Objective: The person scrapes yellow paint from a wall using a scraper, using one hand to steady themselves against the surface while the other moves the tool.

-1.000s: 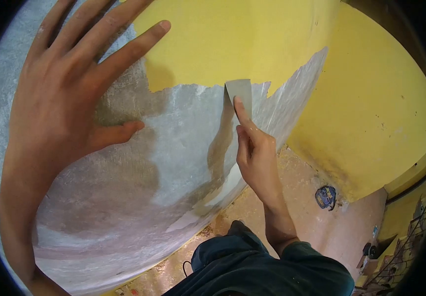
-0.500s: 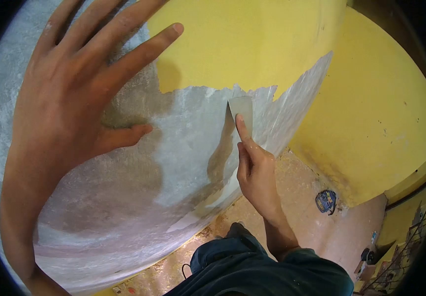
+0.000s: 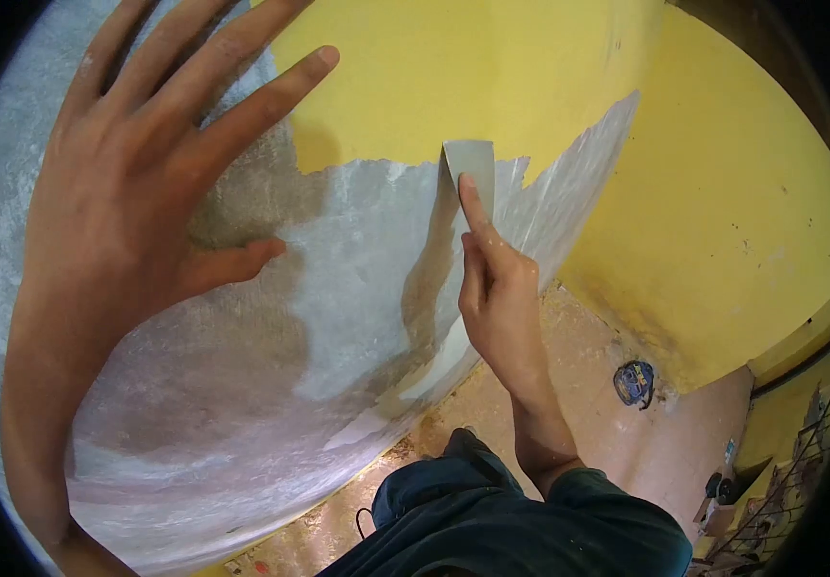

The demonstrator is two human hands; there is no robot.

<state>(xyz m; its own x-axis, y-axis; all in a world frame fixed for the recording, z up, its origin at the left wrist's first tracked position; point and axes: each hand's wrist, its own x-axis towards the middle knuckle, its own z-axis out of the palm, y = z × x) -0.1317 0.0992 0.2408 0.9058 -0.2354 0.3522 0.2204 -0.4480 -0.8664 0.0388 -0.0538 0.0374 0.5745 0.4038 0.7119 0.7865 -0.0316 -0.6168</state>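
My right hand (image 3: 502, 298) grips a putty knife (image 3: 476, 165), its index finger stretched along the flat metal blade. The blade's wide edge lies at the ragged border where yellow paint (image 3: 405, 87) meets the bare grey wall (image 3: 357, 250). The knife's handle is hidden in my palm. On the upper left of the wall, my left hand (image 3: 126, 183) is spread out with fingers apart and holds nothing. Its fingertips reach close to the yellow paint's left edge, and its shadow falls on the grey surface.
A second yellow wall (image 3: 723, 231), stained near its base, stands to the right. On the brownish floor (image 3: 588, 423) lies a blue and black bundle (image 3: 633, 384). Dark metal bars (image 3: 790, 490) and small items sit at the lower right. My clothed body (image 3: 511, 529) fills the bottom.
My right hand has pushed the putty knife upward, and a small jag of the yellow paint's lower edge at the blade is gone. My left hand stays spread on the wall.
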